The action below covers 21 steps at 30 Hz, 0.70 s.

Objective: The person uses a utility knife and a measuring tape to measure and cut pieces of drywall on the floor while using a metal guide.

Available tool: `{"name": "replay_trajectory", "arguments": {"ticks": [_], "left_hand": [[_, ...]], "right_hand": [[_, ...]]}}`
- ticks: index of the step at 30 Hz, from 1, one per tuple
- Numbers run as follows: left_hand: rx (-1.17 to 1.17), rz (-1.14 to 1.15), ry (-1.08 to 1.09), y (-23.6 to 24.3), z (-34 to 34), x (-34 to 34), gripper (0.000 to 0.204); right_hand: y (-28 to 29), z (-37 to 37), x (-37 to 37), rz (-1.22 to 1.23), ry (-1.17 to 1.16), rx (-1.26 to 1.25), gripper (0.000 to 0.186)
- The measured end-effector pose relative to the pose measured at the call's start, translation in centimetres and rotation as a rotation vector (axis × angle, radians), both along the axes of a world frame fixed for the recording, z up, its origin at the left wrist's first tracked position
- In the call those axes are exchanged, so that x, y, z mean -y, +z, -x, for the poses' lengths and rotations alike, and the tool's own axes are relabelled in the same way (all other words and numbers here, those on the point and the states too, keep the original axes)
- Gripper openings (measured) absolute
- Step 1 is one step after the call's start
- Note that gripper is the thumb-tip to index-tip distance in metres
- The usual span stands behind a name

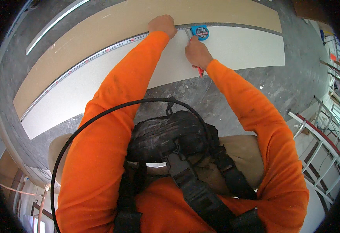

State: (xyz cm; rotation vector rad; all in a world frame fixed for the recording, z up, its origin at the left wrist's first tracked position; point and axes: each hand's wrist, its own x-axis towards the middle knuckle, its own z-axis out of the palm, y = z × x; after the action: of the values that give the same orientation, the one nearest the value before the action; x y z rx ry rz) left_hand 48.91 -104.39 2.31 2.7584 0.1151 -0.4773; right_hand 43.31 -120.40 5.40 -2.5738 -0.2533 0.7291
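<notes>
A tape measure with a blue case [200,32] lies on a white board [240,48]. Its pulled-out metal tape [107,50] runs left along the seam between the white board and a tan board [220,13]. My left hand [163,25] is closed over the tape, pressing down at the seam; its fingertips are hidden. Just below the case, my right hand [198,53] is closed around a slim tool with a red handle [199,71] and a silver front end, apparently a utility knife. That front end points at the seam beside the case.
Beyond the boards, a metal strip [55,24] rests on the grey floor [306,46]. A metal ladder-like frame [319,143] stands at the right. A black cable [100,116] loops across my lap, over a black pouch [166,136].
</notes>
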Motion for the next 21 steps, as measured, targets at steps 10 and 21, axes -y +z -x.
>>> {"name": "replay_trajectory", "arguments": {"ticks": [10, 21], "left_hand": [[0.0, -0.022, 0.02, 0.0, 0.7, 0.0, 0.034], [0.072, 0.031, 0.053, -2.5, 0.5, 0.7, 0.027]], "right_hand": [[0.7, -3.2, -0.2, 0.465, 1.06, 0.022, 0.023], [1.5, -1.3, 3.1, -0.096, -0.141, 0.084, 0.046]]}}
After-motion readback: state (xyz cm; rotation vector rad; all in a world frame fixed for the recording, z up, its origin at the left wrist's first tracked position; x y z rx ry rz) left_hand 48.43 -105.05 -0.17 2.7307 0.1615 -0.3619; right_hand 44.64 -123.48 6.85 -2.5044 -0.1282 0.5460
